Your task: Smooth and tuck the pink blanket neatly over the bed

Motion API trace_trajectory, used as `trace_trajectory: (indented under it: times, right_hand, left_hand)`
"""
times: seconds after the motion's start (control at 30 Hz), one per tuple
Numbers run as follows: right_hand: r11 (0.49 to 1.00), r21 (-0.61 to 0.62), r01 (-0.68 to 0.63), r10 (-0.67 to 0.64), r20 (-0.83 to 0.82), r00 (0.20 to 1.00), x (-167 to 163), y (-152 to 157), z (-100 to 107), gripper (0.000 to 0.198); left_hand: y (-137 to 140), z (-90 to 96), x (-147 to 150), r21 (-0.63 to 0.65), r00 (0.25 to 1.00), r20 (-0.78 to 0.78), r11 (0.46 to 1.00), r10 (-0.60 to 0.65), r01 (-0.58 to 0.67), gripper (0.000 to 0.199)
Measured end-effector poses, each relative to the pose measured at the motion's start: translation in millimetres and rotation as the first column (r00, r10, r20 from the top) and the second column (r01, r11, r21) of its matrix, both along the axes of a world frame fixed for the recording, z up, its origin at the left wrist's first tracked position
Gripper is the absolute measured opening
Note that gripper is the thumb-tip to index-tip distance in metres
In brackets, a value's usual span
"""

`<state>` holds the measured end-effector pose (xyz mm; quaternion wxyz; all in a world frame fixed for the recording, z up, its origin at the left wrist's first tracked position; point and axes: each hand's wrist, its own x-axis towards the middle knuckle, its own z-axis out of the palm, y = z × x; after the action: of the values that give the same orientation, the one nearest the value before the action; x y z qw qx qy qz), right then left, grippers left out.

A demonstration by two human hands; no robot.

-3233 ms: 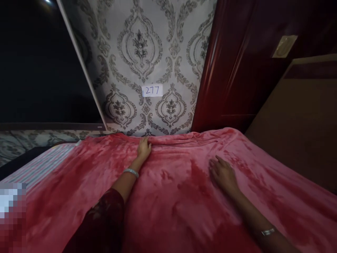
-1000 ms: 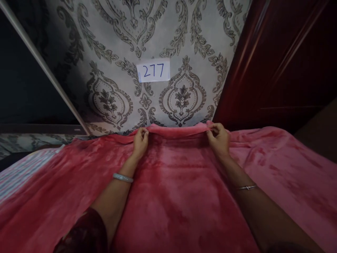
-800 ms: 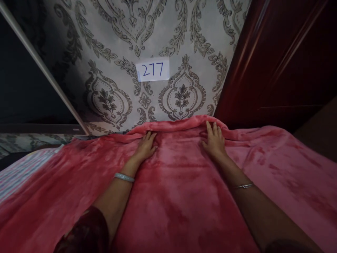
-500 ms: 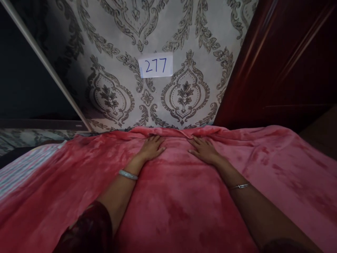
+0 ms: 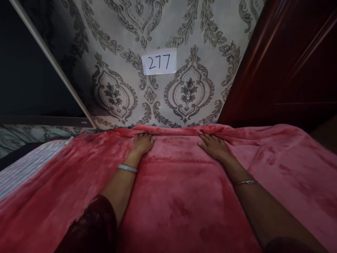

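Note:
A plush pink-red blanket (image 5: pixel 171 189) covers most of the surface in front of me, with a bunched fold along its far edge by the wall. My left hand (image 5: pixel 143 143) lies flat on the blanket near that fold, its fingertips at the crease. To the right, my right hand (image 5: pixel 213 144) rests palm down with fingers spread, also touching the blanket beside the fold. Neither hand grips anything. A pale bangle circles my left wrist, and a thin metal bracelet my right.
Patterned wallpaper (image 5: pixel 155 31) rises behind the blanket, with a white paper (image 5: pixel 159 62) marked 277 on it. A dark framed panel (image 5: pixel 34 70) stands at left, a dark red wooden panel (image 5: pixel 284 63) at right. Striped cloth (image 5: pixel 34 161) shows at the left edge.
My hands have moved farther apart along the fold, the left one leftward and the right one rightward. A smoother band of blanket shows between them. The view has shifted slightly.

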<state>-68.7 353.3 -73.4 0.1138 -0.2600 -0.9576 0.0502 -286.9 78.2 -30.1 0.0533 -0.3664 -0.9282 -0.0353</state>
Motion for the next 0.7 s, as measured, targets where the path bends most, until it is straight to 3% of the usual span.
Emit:
trace_trajectory:
  times: [0.2, 0.4, 0.5, 0.7]
  right_hand:
    - [0.999, -0.033, -0.009, 0.008, -0.014, 1.000, 1, 3, -3, 0.061]
    - [1.000, -0.009, 0.001, -0.002, -0.067, 0.998, -3, 7, -14, 0.061]
    - [0.999, -0.034, -0.002, 0.000, -0.045, 0.999, -2, 7, -13, 0.063]
    - [0.999, -0.048, -0.021, 0.018, -0.065, 0.998, -1, 10, -12, 0.066]
  left_hand:
    - [-33, 11.7, -32, 0.041, 0.975, 0.011, 0.975, 0.220, -0.220, 0.040]
    - [-64, 10.9, -46, 0.157, 0.876, -0.044, 0.869, 0.481, -0.469, 0.048]
    - [-67, 6.6, -48, 0.168, 0.867, 0.014, 0.854, 0.497, -0.492, 0.049]
    - [-72, 0.7, -58, 0.118, 0.898, 0.075, 0.891, 0.433, -0.439, 0.051]
